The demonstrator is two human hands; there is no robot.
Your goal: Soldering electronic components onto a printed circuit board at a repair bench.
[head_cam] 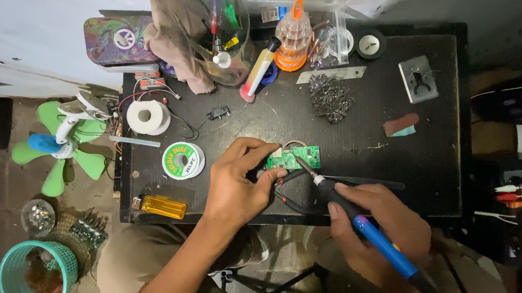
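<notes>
A small green circuit board lies near the middle of the black table. My left hand presses on the board's left edge and holds a thin tool, apparently tweezers with dark handles. My right hand grips a blue-handled soldering iron. Its metal tip touches the board's lower edge.
A solder wire spool, white tape roll, yellow lighter, steel wool tip cleaner and metal plate sit on the table. Tools and jars crowd the back edge. A green fan and teal basket stand left.
</notes>
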